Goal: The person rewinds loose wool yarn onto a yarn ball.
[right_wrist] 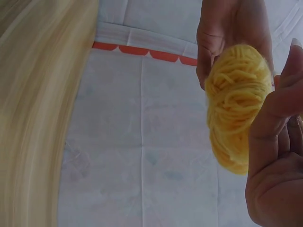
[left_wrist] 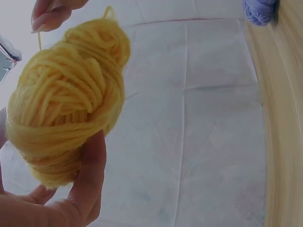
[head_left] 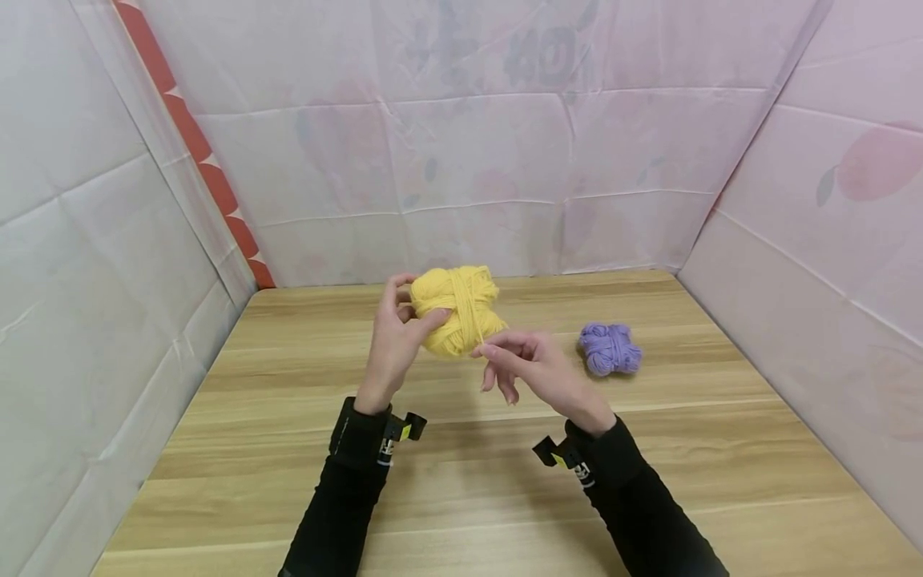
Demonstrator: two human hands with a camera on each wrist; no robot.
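A skein of yellow yarn [head_left: 461, 308] is held up over the wooden table by my left hand [head_left: 395, 340], thumb across its front and fingers behind. At the skein's lower right, my right hand [head_left: 541, 369] pinches a thin strand of the yellow yarn between thumb and forefinger. In the left wrist view that strand runs short and taut from the right fingertips [left_wrist: 47, 21] down to the yellow skein [left_wrist: 66, 99]. The right wrist view shows the skein's end [right_wrist: 236, 104] between both hands; the right hand's pinch is partly cut off there.
A smaller skein of purple yarn [head_left: 610, 349] lies on the wooden table [head_left: 303, 481], right of my right hand. White printed sheets [head_left: 469, 160] wall the table at the back and both sides. A red strip [head_left: 195, 136] runs down the back left corner.
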